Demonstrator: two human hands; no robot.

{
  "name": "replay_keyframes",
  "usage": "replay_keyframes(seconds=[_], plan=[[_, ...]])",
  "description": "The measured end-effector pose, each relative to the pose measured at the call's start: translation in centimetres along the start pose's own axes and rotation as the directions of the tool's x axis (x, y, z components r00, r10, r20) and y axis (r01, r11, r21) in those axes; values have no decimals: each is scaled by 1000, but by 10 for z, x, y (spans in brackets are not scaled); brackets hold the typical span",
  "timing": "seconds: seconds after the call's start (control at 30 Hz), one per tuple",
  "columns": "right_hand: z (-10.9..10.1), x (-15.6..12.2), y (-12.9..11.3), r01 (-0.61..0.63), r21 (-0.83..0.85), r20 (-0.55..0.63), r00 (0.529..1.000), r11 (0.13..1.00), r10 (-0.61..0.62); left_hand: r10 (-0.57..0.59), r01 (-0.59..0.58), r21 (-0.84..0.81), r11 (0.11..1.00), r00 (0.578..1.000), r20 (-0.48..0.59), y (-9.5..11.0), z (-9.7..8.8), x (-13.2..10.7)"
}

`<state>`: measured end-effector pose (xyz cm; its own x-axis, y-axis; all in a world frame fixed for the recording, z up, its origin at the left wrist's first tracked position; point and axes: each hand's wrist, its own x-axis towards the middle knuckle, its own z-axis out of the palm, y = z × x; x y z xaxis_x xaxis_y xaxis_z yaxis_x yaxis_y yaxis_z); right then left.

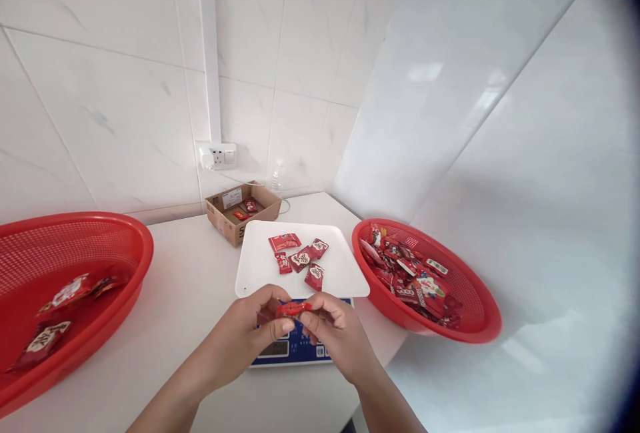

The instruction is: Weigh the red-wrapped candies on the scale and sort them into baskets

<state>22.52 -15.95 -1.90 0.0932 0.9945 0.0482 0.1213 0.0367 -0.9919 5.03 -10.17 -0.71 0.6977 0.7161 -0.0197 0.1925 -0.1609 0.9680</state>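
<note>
My left hand (pixel 250 334) and my right hand (pixel 336 331) meet in front of me, both pinching the same small red candy packet (pixel 294 308) by its ends. They hover over the front panel of a blue kitchen scale (pixel 293 351). On the scale lies a white square tray (pixel 260 261) holding several red candy packets (pixel 299 258).
A red mesh basket (pixel 470 326) at the right is full of red packets. Another red basket (pixel 120 266) at the left holds a few packets. An open cardboard box (pixel 220 214) stands at the back by the tiled wall, below a wall socket (pixel 218 155).
</note>
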Motion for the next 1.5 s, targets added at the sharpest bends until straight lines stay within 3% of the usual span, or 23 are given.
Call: replay_keyframes(seconds=[0.17, 0.37, 0.47, 0.6, 0.9, 1.03, 1.13, 1.27, 1.37, 1.5], plan=[[0, 1, 3, 207, -55, -58, 976, 977, -211, -39, 40, -258, 965, 999, 11, 0, 1, 2], [3, 1, -1, 31, 93, -5, 1000, 995, -31, -50, 17, -344, 939, 995, -87, 2, 2, 3], [5, 2, -3, -12, 71, 16, 1000, 997, 11, -29, 0, -374, 928, 997, -70, -1, 4, 4], [8, 1, -4, 14, -5, -33, 999, 1000, -14, -48, 29, -372, 928, 998, -42, -4, 5, 4], [10, -3, -6, 147, -158, -47, 987, 976, -156, -32, -6, -296, 955, 992, -124, -3, 9, 4], [-9, 7, -7, 151, -268, -139, 971, 951, -193, -50, 10, -185, 983, 976, -211, 0, 6, 2], [-41, 27, 2, 51, -421, -319, 927, 906, -200, -29, -19, -139, 990, 942, -333, 1, -5, 1], [-79, 55, 25, -51, -584, -400, 886, 810, -233, 1, -83, -178, 981, 906, -422, 4, -19, -1], [-87, 68, 38, -117, -643, -391, 900, 757, -193, 16, -111, -177, 978, 885, -465, 7, -26, -4], [-82, 74, 38, -160, -728, -356, 919, 667, -167, 22, -125, -174, 977, 865, -501, 8, -31, -7]])
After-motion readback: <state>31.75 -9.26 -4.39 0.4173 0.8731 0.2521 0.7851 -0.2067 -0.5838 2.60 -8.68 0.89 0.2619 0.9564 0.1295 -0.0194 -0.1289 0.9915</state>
